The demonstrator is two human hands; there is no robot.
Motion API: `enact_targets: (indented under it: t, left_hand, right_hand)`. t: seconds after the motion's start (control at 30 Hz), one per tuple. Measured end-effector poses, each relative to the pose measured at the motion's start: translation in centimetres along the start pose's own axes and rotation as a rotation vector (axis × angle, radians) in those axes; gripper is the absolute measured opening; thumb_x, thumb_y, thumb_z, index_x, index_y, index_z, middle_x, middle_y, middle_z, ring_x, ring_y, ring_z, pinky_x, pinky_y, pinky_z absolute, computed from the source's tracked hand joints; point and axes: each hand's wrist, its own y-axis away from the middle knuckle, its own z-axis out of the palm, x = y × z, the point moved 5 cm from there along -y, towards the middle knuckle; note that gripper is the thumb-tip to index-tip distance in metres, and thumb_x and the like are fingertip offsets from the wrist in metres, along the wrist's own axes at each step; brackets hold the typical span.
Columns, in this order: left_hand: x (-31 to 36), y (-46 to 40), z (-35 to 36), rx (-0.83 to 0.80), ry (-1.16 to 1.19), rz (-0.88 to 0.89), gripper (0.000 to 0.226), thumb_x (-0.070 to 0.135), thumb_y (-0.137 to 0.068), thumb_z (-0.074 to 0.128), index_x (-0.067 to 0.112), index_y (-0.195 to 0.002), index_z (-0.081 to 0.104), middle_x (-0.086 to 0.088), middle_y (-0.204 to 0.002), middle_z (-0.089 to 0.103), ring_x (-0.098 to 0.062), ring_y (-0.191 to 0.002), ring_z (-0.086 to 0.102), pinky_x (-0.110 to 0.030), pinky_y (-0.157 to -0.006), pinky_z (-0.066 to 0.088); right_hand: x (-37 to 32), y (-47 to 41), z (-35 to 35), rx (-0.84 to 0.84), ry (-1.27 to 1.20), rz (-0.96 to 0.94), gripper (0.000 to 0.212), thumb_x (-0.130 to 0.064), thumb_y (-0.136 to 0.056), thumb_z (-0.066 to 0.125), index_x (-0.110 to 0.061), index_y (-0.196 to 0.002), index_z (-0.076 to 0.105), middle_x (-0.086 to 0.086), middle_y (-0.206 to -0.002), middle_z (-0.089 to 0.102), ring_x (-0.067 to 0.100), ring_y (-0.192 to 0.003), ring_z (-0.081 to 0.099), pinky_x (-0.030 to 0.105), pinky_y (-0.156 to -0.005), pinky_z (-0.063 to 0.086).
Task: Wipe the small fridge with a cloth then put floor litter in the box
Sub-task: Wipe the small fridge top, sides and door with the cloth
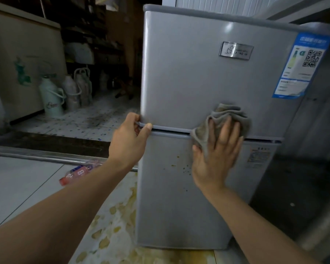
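At the seam between the two doors of a small grey fridge (208, 82), a person's right hand (215, 155) presses a crumpled grey cloth (227, 117) flat against the metal, fingers (225, 130) straight and spread over the cloth, the bunched part of which rises above the fingertips onto the upper door. The left hand (130, 138) steadies the fridge at its left edge, fingers curled around the lip of the upper door at the same seam. A scatter of brownish spots (181, 166) lies on the lower door, just left of and below the right palm, so the wiping hand is the nearer one and the dirt sits down and to its left; the next stroke likely needs to travel that way. On the floor (27, 187) behind the left forearm lies a pink-labelled plastic bottle (78, 172), litter not yet picked up. No box can be seen. Yellowish stains mark the floor at the fridge's foot.
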Motion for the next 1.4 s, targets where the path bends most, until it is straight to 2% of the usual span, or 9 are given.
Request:
enact_targets:
  t: [0.2, 0.37, 0.53, 0.67, 0.77, 0.9, 1.07, 1.23, 1.4]
  left_hand:
    - [0.1, 0.0, -0.7, -0.013, -0.023, 0.001, 0.026, 0.038, -0.091, 0.054, 0.019, -0.109, 0.055, 0.002, -0.090, 0.061, -0.023, -0.089, 0.060, -0.045, -0.080, 0.054]
    - [0.0, -0.3, -1.5, -0.070, -0.074, 0.009, 0.021, 0.036, -0.091, 0.054, 0.023, -0.107, 0.058, 0.009, -0.085, 0.061, -0.011, -0.081, 0.059, -0.025, -0.066, 0.043]
    - [0.4, -0.1, -1.5, -0.090, -0.023, -0.002, 0.017, 0.033, -0.091, 0.054, 0.024, -0.105, 0.058, 0.005, -0.089, 0.063, -0.011, -0.083, 0.060, -0.025, -0.067, 0.047]
    - [0.2, 0.0, -2.0, -0.188, 0.070, -0.063, 0.026, 0.018, -0.093, 0.048, 0.023, -0.117, 0.057, 0.001, -0.098, 0.065, -0.017, -0.092, 0.062, -0.037, -0.083, 0.052]
    - [-1.3, 0.6, -2.8, -0.286, 0.336, -0.179, 0.051, 0.004, -0.093, 0.044, 0.022, -0.140, 0.036, 0.003, -0.102, 0.065, -0.007, -0.091, 0.064, -0.024, -0.081, 0.047]
    - [-3.7, 1.0, -4.6, -0.229, 0.314, -0.189, 0.061, 0.004, -0.092, 0.049, 0.024, -0.144, 0.025, 0.001, -0.122, 0.060, -0.018, -0.113, 0.057, -0.036, -0.102, 0.040]
    - [-5.7, 0.2, -4.9, -0.217, 0.317, -0.211, 0.060, 0.001, -0.091, 0.050, 0.027, -0.141, 0.030, 0.003, -0.126, 0.056, -0.021, -0.101, 0.063, -0.033, -0.082, 0.050]
    - [-7.4, 0.0, -5.1, -0.128, 0.205, -0.194, 0.048, 0.004, -0.095, 0.042, 0.027, -0.136, 0.035, 0.004, -0.129, 0.053, -0.011, -0.107, 0.053, -0.014, -0.070, 0.041]
    - [-7.4, 0.7, -5.2, -0.108, 0.163, -0.197, 0.047, 0.002, -0.093, 0.043, 0.025, -0.134, 0.038, 0.003, -0.128, 0.053, -0.013, -0.109, 0.053, -0.022, -0.084, 0.041]
  right_hand:
    - [-6.9, 0.1, 0.3, -0.045, 0.017, -0.184, 0.064, -0.047, -0.089, 0.038, -0.025, -0.147, 0.021, 0.006, -0.152, 0.014, 0.033, -0.140, 0.013, 0.050, -0.114, 0.005]
    - [-3.0, -0.2, -0.5, -0.067, 0.020, -0.395, 0.067, -0.041, -0.083, 0.045, -0.027, -0.145, 0.024, 0.003, -0.152, 0.016, 0.029, -0.140, 0.016, 0.048, -0.114, 0.008]
    - [1.7, 0.3, -0.8, -0.032, 0.009, -0.157, 0.069, -0.038, -0.091, 0.043, -0.028, -0.150, 0.008, 0.008, -0.155, 0.008, 0.036, -0.142, 0.006, 0.050, -0.116, 0.003]
    - [-5.0, 0.4, 0.4, -0.038, 0.027, -0.268, 0.066, -0.040, -0.086, 0.042, -0.027, -0.147, 0.020, 0.005, -0.153, 0.015, 0.035, -0.140, 0.013, 0.053, -0.113, 0.005]
    - [-8.3, 0.5, 0.8, -0.033, 0.046, -0.320, 0.067, -0.040, -0.085, 0.046, -0.027, -0.147, 0.023, 0.002, -0.153, 0.017, 0.031, -0.141, 0.012, 0.051, -0.114, 0.002]
    - [-10.8, 0.1, 0.4, -0.024, 0.028, -0.424, 0.061, -0.038, -0.086, 0.050, -0.026, -0.144, 0.035, 0.001, -0.153, 0.019, 0.029, -0.141, 0.015, 0.051, -0.114, 0.007]
    - [-14.0, -1.5, 0.5, 0.004, 0.022, -0.683, 0.037, -0.028, -0.079, 0.060, -0.017, -0.114, 0.064, 0.001, -0.144, 0.046, 0.027, -0.135, 0.027, 0.051, -0.112, 0.014]
    - [-14.4, -0.8, 1.0, 0.053, 0.058, -0.812, 0.027, -0.024, -0.079, 0.059, -0.012, -0.102, 0.067, 0.003, -0.128, 0.059, 0.028, -0.130, 0.034, 0.051, -0.111, 0.017]
    - [-14.0, 3.0, 2.7, -0.078, 0.198, -1.010, 0.037, -0.033, -0.075, 0.061, -0.016, -0.107, 0.069, 0.002, -0.125, 0.060, 0.030, -0.129, 0.041, 0.049, -0.112, 0.016]
